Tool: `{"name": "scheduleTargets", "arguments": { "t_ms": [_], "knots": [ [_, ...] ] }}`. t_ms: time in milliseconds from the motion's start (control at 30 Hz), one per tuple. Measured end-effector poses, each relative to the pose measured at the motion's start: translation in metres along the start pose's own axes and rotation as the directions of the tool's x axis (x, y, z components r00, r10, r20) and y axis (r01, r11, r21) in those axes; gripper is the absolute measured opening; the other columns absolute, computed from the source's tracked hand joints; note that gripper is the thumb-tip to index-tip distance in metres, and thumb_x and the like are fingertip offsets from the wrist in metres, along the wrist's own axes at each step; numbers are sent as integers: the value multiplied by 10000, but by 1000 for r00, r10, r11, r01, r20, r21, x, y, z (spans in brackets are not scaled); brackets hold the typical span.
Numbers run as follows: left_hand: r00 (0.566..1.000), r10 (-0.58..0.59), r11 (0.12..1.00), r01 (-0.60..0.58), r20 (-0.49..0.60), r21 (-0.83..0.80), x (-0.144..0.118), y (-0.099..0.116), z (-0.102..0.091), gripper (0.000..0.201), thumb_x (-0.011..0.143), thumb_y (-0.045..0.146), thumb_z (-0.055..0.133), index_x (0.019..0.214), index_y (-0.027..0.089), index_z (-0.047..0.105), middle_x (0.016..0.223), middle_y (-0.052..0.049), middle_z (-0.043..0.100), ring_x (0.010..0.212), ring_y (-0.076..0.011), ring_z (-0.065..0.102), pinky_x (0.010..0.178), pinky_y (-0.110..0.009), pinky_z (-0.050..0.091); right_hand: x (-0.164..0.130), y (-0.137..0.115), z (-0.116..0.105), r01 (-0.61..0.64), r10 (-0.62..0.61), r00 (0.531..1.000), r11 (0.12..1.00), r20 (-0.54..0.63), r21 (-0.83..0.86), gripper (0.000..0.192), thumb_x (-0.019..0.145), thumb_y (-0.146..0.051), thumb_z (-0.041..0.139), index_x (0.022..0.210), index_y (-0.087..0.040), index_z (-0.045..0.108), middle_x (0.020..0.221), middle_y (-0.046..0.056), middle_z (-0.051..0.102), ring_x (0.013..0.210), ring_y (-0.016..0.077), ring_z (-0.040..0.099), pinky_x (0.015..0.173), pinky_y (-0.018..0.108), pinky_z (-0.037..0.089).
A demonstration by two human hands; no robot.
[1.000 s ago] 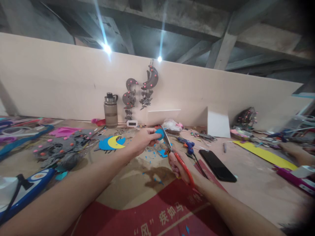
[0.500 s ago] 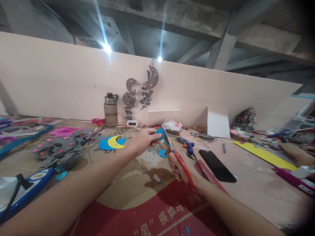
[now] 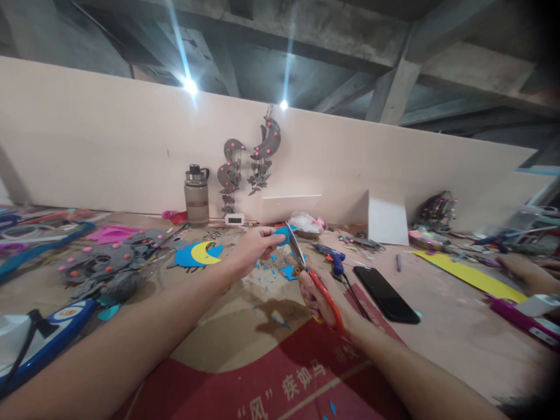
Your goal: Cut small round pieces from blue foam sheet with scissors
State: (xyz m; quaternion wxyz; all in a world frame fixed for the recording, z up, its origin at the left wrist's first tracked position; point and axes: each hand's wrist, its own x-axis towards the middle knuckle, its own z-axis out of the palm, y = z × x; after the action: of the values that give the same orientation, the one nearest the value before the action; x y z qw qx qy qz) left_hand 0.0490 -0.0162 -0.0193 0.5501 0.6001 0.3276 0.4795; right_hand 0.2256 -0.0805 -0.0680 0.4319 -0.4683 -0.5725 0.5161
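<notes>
Between the thumb and fingers of my left hand (image 3: 259, 249) is a small blue piece of craft sheet (image 3: 282, 235), held up above the table. My right hand (image 3: 318, 294) grips red-handled scissors (image 3: 324, 291), their blades pointing up and away against the blue piece's right edge. Below both hands, blue scraps (image 3: 273, 277) lie scattered on the brown and red cardboard (image 3: 210, 385). To the left of my left hand a yellow crescent (image 3: 205, 252) rests on a blue cut shape (image 3: 184, 256).
A blue glue gun (image 3: 335, 258) and a black phone (image 3: 385, 294) lie right of my hands. Behind stand a water bottle (image 3: 196, 195) and a white board (image 3: 388, 219). Grey felt pieces (image 3: 114, 262) lie left. Another person's hand (image 3: 527, 274) is at far right, near a yellow strip (image 3: 470, 276).
My left hand has shifted slightly left and turned the blue piece, which now looks flatter and longer beside the blades. The scissors stay almost in place.
</notes>
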Motion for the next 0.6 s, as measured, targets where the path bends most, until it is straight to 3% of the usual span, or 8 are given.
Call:
{"name": "scheduleTargets", "arguments": {
  "t_ms": [333, 600],
  "knots": [
    [999, 15, 998, -18, -37, -62, 4, -5, -1, 378, 671, 424, 770, 672, 172, 489, 520, 92, 320, 441, -37, 209, 474, -240, 113, 3, 3, -3, 30, -30, 999, 1000, 25, -3, 470, 741, -622, 652, 903, -246, 421, 519, -125, 312, 379, 51, 243, 310, 145, 210],
    [994, 43, 999, -45, -100, -15, 3, -6, -1, 346, 677, 424, 776, 689, 153, 560, 558, 67, 387, 499, -56, 343, 481, -207, 242, 3, 4, -4, 82, -81, 996, 995, 30, -61, 501, 777, -705, 572, 886, -238, 425, 541, -109, 347, 384, 55, 278, 297, 155, 283]
  ]
}}
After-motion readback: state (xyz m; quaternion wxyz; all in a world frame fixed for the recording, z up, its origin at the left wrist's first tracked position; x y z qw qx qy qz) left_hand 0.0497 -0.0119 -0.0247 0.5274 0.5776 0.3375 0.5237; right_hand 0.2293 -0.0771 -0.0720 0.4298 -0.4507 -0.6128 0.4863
